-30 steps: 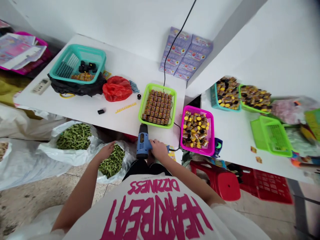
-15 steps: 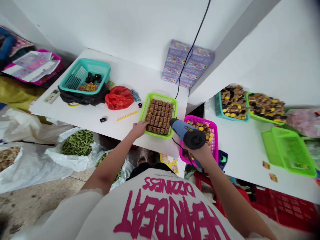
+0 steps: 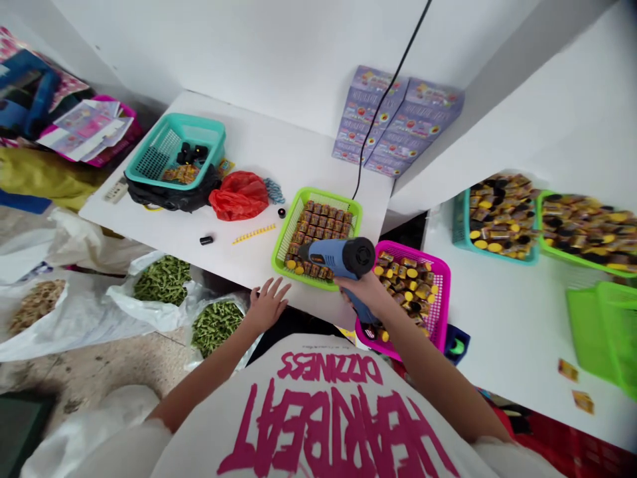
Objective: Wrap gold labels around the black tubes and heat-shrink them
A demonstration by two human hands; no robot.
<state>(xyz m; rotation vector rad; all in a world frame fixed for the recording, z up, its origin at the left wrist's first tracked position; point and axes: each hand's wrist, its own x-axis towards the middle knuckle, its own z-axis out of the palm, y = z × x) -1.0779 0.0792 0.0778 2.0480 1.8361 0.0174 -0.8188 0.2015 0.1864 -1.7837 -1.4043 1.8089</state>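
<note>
The right hand (image 3: pixel 365 295) grips the blue heat gun (image 3: pixel 336 255) by its handle, nozzle over the green basket (image 3: pixel 286 232) at its near end. The left hand (image 3: pixel 267 305) lies spread, seemingly touching the table (image 3: pixel 233 259) edge. Lingering heat could warp the plastic rim or burn those fingers.

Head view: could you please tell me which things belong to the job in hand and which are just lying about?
In hand: blue heat gun, gripped by the right hand, over the lime basket of small bottles; left hand open near the table edge.
Lying about: teal basket, red bag, purple boxes, pink basket, bags of green pods.
</note>
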